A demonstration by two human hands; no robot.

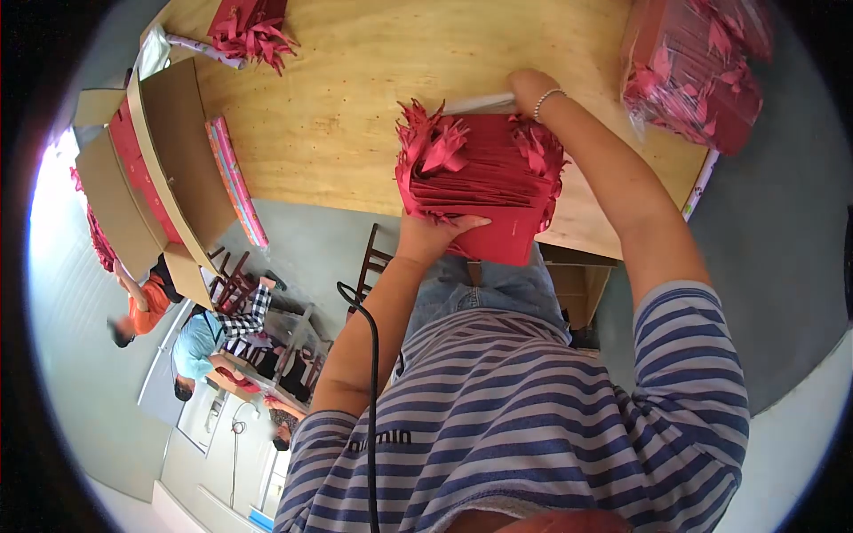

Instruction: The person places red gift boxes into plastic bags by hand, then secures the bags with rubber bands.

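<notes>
A thick stack of red paper gift bags (pixel 484 182) with red ribbon handles stands at the near edge of the wooden table, close to my body. My left hand (pixel 435 238) grips its near lower left side, thumb lying across the front bag. Behind the stack, my right hand (pixel 533 91) is closed at the end of a strip of whitish, see-through plastic (pixel 482 104). Its fingertips are partly hidden. A beaded bracelet circles the right wrist.
Plastic-wrapped red bags (pixel 693 75) lie at the table's right end, more red bags (pixel 251 31) at its far left. An open carton (pixel 182 151) and patterned rolls (pixel 235 182) are at left. Several people work beyond, near chairs (pixel 233 284). A black cable (pixel 373 400) hangs before me.
</notes>
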